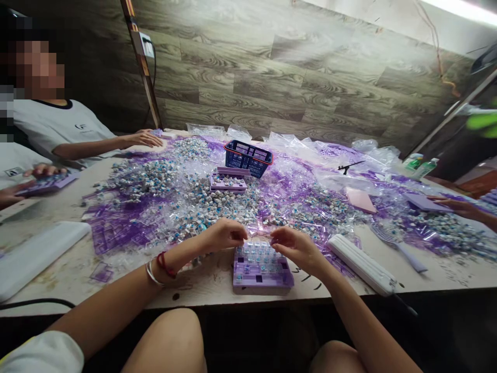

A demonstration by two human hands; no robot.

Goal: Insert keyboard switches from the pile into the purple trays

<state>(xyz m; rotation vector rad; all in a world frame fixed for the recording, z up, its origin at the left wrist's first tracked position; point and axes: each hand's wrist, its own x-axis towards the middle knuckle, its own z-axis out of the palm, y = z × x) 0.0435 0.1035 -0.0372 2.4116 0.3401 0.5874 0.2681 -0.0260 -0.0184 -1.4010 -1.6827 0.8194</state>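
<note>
A small purple keyboard base (263, 284) sits at the table's near edge in front of me. Clear pieces with bluish centres fill most of its upper rows, and a few dark square openings show lower down. My left hand (226, 234) hovers at its far left corner, fingers curled in with the tips together. On the far right side, my right hand (297, 244) is bent over the clear pieces, thumb and fingers closed near the top row. Anything held in either hand is too small or hidden to make out. Loose white-and-blue keyboard switches (229, 202) lie heaped just beyond.
A dark blue basket (248, 158) stands behind another purple base (228, 182). A white bar-shaped device (363, 264) and a lilac hairbrush (399, 248) lie at right; a long white case (46, 256) lies at left. Co-workers' hands (145, 139) work on both sides.
</note>
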